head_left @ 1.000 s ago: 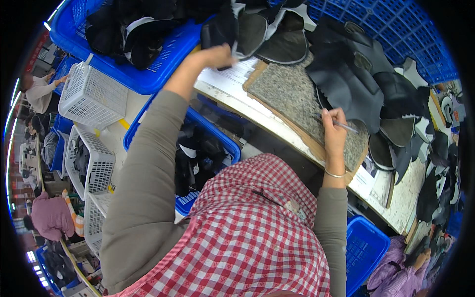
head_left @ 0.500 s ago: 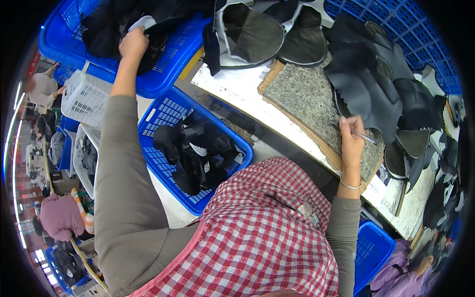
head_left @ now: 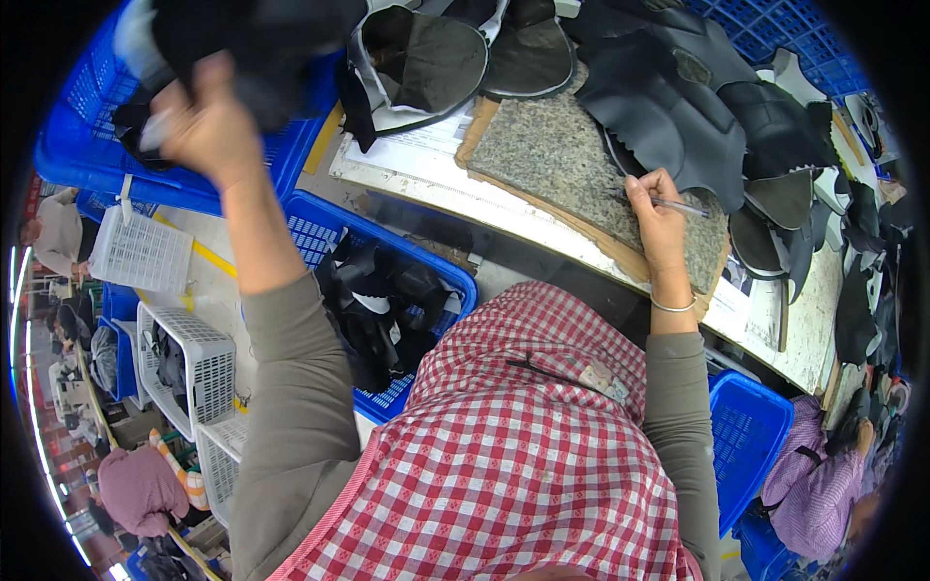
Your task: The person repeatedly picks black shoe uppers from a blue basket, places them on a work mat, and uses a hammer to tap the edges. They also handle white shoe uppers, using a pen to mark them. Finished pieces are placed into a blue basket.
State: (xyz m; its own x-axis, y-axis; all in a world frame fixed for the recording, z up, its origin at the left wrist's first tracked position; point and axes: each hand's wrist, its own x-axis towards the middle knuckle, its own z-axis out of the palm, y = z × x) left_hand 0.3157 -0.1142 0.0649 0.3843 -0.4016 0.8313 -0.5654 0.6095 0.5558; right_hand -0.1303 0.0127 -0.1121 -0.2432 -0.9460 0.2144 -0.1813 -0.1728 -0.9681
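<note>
My left hand (head_left: 215,136), smeared by motion, is at the upper left over a blue crate (head_left: 107,174). Its fingers are closed on a blurred black shoe upper (head_left: 257,48), with something pale beside them. My right hand (head_left: 663,228) grips a thin silver pen-like tool (head_left: 682,206) above a speckled stone slab (head_left: 542,145). The tool's lower end points toward the slab. Just beyond that hand lie dark, smooth shoe uppers (head_left: 668,116), overlapping the slab's far edge. Two uppers with rounded, grey-brown linings (head_left: 436,58) rest at the slab's upper left.
Below the table's white edge (head_left: 387,174), a second blue crate (head_left: 460,276) holds black pieces. White baskets (head_left: 145,254) stand at the left, and another blue crate (head_left: 751,436) is at the right. More black uppers (head_left: 780,121) crowd the right side. Co-workers sit at both sides.
My left hand has come back toward me, lifting a black upper out of the crate. My right hand stays by the slab with the pen-like tool. The whole view has shifted.
</note>
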